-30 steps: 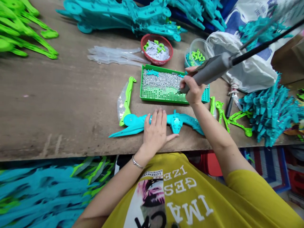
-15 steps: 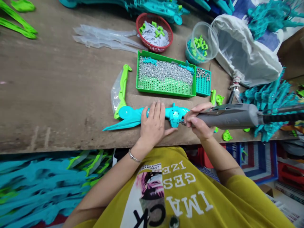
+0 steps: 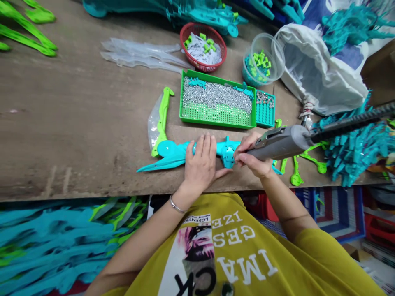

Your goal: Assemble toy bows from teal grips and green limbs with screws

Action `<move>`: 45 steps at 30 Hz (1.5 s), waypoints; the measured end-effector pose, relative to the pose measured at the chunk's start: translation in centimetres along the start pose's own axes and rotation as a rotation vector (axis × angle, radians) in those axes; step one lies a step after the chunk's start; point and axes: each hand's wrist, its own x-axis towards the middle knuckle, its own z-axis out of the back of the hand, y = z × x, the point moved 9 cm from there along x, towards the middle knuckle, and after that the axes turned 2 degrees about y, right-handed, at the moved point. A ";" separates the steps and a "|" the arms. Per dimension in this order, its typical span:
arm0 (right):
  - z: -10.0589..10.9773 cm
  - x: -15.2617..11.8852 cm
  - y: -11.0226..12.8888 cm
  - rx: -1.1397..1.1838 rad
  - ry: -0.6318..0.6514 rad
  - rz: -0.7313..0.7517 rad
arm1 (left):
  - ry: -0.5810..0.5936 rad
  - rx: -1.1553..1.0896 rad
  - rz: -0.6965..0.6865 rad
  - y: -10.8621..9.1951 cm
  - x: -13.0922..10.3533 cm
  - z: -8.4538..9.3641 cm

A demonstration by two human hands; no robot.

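Observation:
A long turquoise plastic part (image 3: 168, 149) lies along the front of the table. My left hand (image 3: 201, 162) rests on its middle, palm down, fingers close together over the part and thumb stretched to the right. My right hand (image 3: 253, 154) is closed around the front end of a grey power screwdriver (image 3: 279, 143), whose body slants up to the right. Its tip is at the turquoise part's round joint (image 3: 228, 153), largely hidden by my fingers. Left of the tray stands a green curved piece with a clear insert (image 3: 162, 123), lying near the turquoise part's left end.
Behind my hands is a green tray of screws (image 3: 216, 122) beside a small turquoise tray (image 3: 269, 117). Further back are a red basket (image 3: 205, 68), a clear tub (image 3: 247, 76) and a white sack (image 3: 333, 78). Turquoise parts (image 3: 352, 148) are heaped at the right.
The screwdriver's rear end has swung up and its body has moved left with my right hand, uncovering green pieces on the right. My left hand remains on the turquoise part.

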 end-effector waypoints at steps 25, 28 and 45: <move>0.3 12.9 -0.9 -0.012 -0.334 0.326 | -0.287 0.044 0.118 7.1 -4.1 5.7; 0.1 13.2 -0.5 -0.009 -0.307 0.337 | -0.316 0.063 0.104 7.0 -4.1 5.7; -5.7 5.2 1.6 0.116 -0.075 0.230 | -0.339 0.116 0.108 6.6 -4.2 6.0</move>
